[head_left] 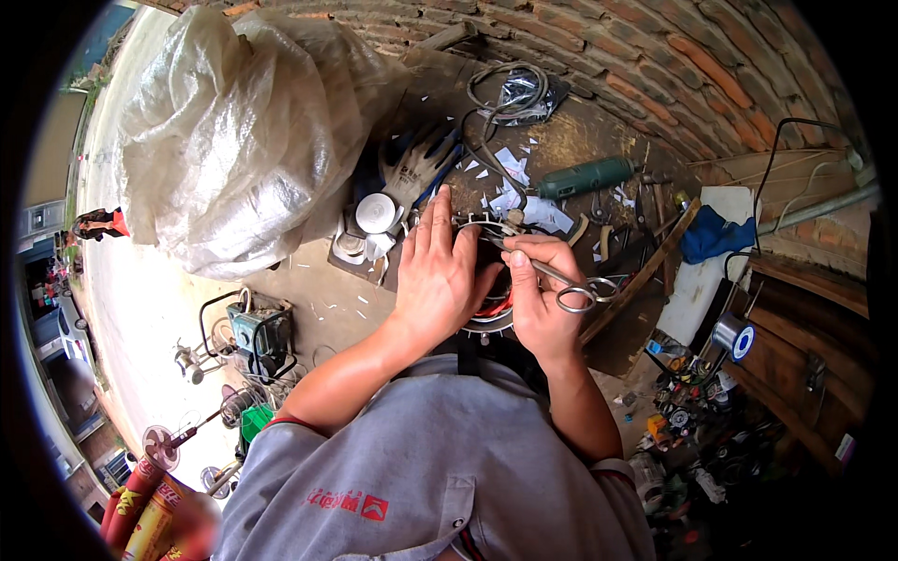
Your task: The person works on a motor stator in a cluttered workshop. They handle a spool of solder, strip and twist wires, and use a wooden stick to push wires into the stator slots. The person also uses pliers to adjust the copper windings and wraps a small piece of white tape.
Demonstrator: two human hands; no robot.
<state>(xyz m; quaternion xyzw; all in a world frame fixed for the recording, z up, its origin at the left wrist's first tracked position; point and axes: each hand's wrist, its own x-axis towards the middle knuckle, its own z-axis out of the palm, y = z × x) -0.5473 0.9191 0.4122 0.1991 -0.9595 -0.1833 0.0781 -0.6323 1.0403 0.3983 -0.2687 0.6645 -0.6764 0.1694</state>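
Observation:
In front of my chest stands a round metal motor stator (488, 327), with red wire showing low inside its ring. My left hand (438, 271) lies over its left side, fingers stretched out and together, thumb reaching toward the opening. In my right hand (544, 304) is a pair of scissors (554, 273), pinched along the shanks between thumb and fingers. The two ring handles stick out to the right, and the tip points left over the stator's far rim. My fingers partly hide the tip and the rim.
Beyond the stator lie work gloves (416, 173), white paper scraps (543, 213), a green cylindrical tool (587, 178) and a coiled cable (510, 89). A large plastic-wrapped bundle (243, 150) is at left. At right are a wooden strip (645, 271), a blue cloth (716, 234) and a wire spool (732, 337).

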